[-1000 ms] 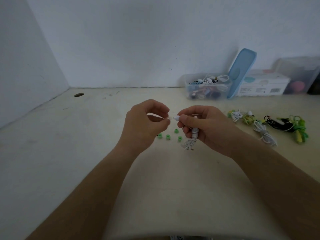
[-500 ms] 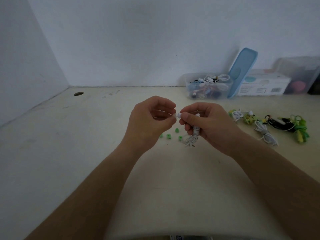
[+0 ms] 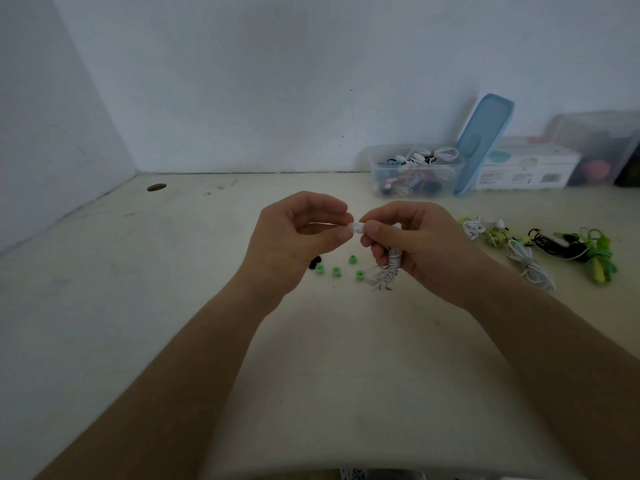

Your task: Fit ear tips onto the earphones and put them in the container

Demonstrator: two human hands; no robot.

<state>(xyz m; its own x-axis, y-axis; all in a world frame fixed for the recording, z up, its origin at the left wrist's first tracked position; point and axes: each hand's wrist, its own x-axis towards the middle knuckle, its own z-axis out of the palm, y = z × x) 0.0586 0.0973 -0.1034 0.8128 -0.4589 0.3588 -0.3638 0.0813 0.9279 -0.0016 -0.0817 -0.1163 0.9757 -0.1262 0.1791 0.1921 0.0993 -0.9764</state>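
Above the middle of the table, my right hand (image 3: pixel 412 244) grips a bundled white earphone (image 3: pixel 393 261), its coiled cable hanging below the fist. My left hand (image 3: pixel 294 237) pinches a small white ear tip (image 3: pixel 356 227) against the earbud end held by the right fingertips. Several green ear tips (image 3: pixel 336 271) and one black tip (image 3: pixel 314 262) lie on the table just behind the hands. A clear container (image 3: pixel 415 171) with earphones inside stands at the back, and its blue lid (image 3: pixel 483 140) leans beside it.
Bundled earphones lie at the right: white (image 3: pixel 530 265), yellow-green (image 3: pixel 495 233), black (image 3: pixel 554 244) and bright green (image 3: pixel 599 258). A white box (image 3: pixel 526 168) and a clear bin (image 3: pixel 595 147) stand against the back wall. A cable hole (image 3: pixel 156 187) is at the far left.
My hands have come closer together and risen slightly; the left fingertips now meet the earbud end with the white tip between them.
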